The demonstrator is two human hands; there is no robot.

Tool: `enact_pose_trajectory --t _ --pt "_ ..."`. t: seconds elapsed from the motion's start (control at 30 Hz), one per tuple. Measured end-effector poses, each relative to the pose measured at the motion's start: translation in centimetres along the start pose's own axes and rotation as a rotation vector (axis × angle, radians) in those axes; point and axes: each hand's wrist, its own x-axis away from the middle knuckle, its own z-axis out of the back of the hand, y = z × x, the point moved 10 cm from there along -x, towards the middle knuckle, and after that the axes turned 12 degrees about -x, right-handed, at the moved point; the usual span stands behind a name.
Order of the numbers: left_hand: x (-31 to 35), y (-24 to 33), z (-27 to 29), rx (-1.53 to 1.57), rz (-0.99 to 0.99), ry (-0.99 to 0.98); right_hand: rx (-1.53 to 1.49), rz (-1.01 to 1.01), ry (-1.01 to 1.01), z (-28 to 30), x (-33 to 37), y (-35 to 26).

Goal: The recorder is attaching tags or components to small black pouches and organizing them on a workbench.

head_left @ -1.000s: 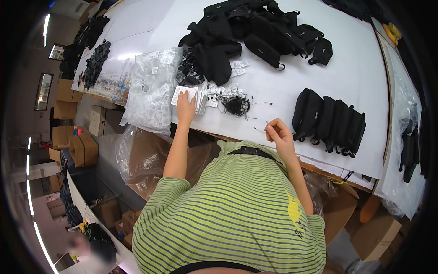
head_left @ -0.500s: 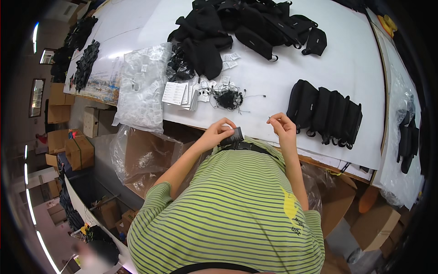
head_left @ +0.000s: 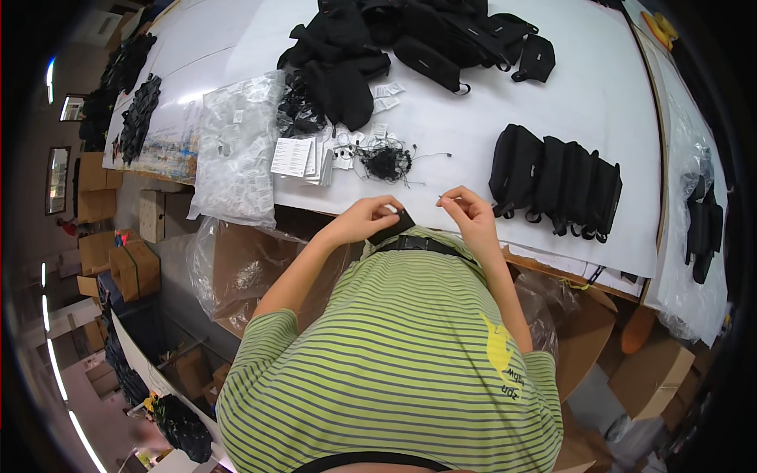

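My left hand [head_left: 368, 219] is at the table's near edge, in front of my waist, its fingers curled on a flat black piece [head_left: 394, 228] whose kind I cannot make out. To the right, my right hand [head_left: 473, 214] is raised with thumb and forefinger pinched on a tiny dark thing, too small to name. Just beyond the hands lies a tangle of thin black strings [head_left: 386, 163]. Beside it stands a stack of white printed cards [head_left: 293, 157]. A row of black pouches [head_left: 516, 168] with loops lies to the right of my right hand.
A heap of black pouches [head_left: 341, 91] covers the far middle of the white table [head_left: 465, 126]. A clear plastic bag [head_left: 235, 150] of white labels lies at the left. Below the table edge are cardboard boxes [head_left: 650, 374] and plastic wrap. My belt [head_left: 422, 244] is close to the edge.
The right hand has shifted slightly left and nearer to the left hand. The black piece in the left hand has turned, and its grey markings no longer show. The whole view has shifted a little.
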Motion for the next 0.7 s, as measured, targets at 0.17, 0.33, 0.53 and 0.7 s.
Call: enact_pose_trajectory --t 0.17,0.33,0.53,0.7 --pt "0.2 4.0 1.3 -0.017 -0.095 0.277 0.436 0.075 -0.013 -1.6 0.3 -1.0" --pt "0.8 7.8 0.8 -0.222 -0.208 0.341 0.537 0.174 -0.005 -2.2 0.3 -2.2" --pt "0.7 8.9 0.4 -0.426 -0.277 0.39 0.655 0.343 0.048 -2.5 1.0 -3.8" --pt "0.9 10.1 0.8 -0.458 -0.294 0.448 -0.007 -0.093 0.049 0.0 -0.2 0.7"
